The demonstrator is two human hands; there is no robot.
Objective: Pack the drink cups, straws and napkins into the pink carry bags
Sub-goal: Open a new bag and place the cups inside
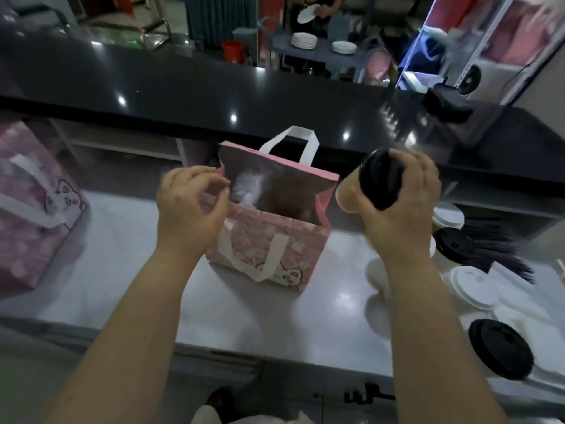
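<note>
An open pink carry bag [269,249] with white handles and a bear print stands on the grey counter [122,270] in the middle. Something white and blurred lies inside it. My left hand [191,209] pinches the bag's left rim, holding the mouth open. My right hand [400,206] grips a drink cup [351,194] with a black lid, tilted, just right of the bag's opening and above the counter. A second pink carry bag [27,215] stands at the far left.
At the right sit several cups with white lids [472,287] and black lids [501,348], plus a bundle of black straws [501,252]. A raised black bar top [214,93] runs behind the bag. A person handles plates in the background.
</note>
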